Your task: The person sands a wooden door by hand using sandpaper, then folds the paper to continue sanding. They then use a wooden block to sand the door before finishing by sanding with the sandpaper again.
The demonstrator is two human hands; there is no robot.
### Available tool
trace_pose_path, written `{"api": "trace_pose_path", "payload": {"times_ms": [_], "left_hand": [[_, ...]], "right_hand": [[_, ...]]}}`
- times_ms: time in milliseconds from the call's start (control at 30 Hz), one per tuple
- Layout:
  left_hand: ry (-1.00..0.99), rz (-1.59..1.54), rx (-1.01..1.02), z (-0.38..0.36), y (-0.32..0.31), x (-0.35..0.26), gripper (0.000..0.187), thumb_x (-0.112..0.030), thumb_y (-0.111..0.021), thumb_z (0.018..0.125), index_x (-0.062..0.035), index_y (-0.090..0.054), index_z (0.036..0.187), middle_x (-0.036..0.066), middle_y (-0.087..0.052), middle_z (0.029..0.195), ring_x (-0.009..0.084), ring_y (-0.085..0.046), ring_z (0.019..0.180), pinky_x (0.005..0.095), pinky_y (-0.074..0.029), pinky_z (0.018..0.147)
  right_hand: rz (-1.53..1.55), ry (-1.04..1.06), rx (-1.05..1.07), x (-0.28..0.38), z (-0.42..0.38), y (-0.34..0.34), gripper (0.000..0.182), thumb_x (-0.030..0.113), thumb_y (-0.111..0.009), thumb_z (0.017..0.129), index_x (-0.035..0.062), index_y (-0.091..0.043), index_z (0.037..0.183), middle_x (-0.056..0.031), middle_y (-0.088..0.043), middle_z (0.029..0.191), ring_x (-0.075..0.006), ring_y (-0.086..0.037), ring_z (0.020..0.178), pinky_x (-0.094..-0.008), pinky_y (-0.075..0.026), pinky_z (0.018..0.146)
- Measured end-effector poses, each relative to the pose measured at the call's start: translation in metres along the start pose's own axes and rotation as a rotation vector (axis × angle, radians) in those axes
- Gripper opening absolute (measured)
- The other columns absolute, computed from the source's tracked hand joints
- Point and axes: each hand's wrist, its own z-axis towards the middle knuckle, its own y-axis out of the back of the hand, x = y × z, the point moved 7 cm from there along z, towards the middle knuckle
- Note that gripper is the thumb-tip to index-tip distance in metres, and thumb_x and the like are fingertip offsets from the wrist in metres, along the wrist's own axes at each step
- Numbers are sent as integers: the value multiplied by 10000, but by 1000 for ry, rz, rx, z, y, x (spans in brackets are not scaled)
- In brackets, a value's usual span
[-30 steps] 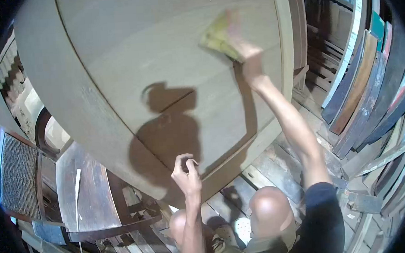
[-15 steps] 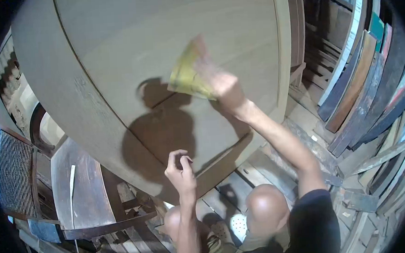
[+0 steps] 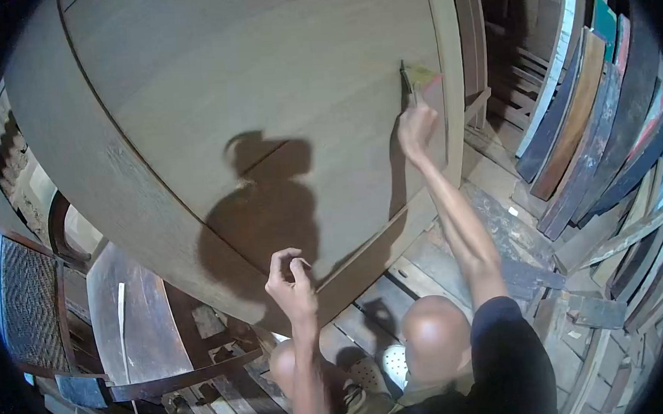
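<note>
My right hand (image 3: 418,129) is closed on a thin yellow sheet (image 3: 420,75) with a pinkish edge, held up against the right part of a large wooden panel (image 3: 324,78). The sheet is partly hidden by the fingers, and a dark strip shows along its left side. In front of the panel's lower edge my left hand (image 3: 292,289) is raised, its fingers loosely curled with a gap between thumb and forefinger. I see nothing in it. My head and body cast a dark shadow on the panel.
Curved wooden boards (image 3: 576,116) lean in a stack on the right. At left stand a chair part with a woven panel (image 3: 30,301) and a curved wooden backrest (image 3: 137,317) with a pale strip on it. Wooden slats and planks lie below, around my feet.
My right hand has swept the yellow sheet rightward across the panel, from near its middle to near its right edge. The left hand stays nearly in place. The view has shifted slightly.
</note>
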Motion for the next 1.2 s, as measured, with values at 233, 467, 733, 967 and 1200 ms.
{"api": "trace_pose_path", "payload": {"times_ms": [233,467,733,967,1200], "left_hand": [[-4,15,31,4,-3,1,126,8,-511,921,19,-636,939,19,-610,752,57,-519,662,217,-391,586],[-11,65,39,-3,-8,-4,124,-5,-506,926,8,-629,941,0,-594,733,45,-477,621,208,-363,552],[20,-33,26,-2,-7,-3,196,-174,-522,1009,-21,-609,1094,33,-610,856,70,-530,718,218,-427,589],[167,-512,180,2,7,-3,544,-455,-406,1043,-37,-495,1380,86,-585,1233,155,-586,1063,310,-494,838],[312,-342,291,-5,7,-6,286,-259,-725,941,-1,-735,1063,-53,-652,836,17,-518,720,192,-417,653]], "right_hand": [[71,-106,30,-37,6,-8,478,-119,-522,707,-45,-695,1147,-276,-680,837,-426,-685,775,-494,-545,708],[92,96,-2,-1,-29,17,432,-117,-544,773,-33,-687,1172,-283,-678,876,-397,-705,770,-467,-541,665],[577,343,540,116,-94,38,399,-65,-617,791,-4,-689,1178,-193,-727,1032,-335,-724,902,-400,-555,740],[1152,-608,951,128,-122,56,300,155,-753,907,-2,-613,1122,28,-621,868,-43,-536,720,-243,-472,638],[1118,-827,1165,136,-177,49,666,175,-770,892,-7,-436,1438,-94,-661,1141,-127,-653,973,-272,-558,808]]}}
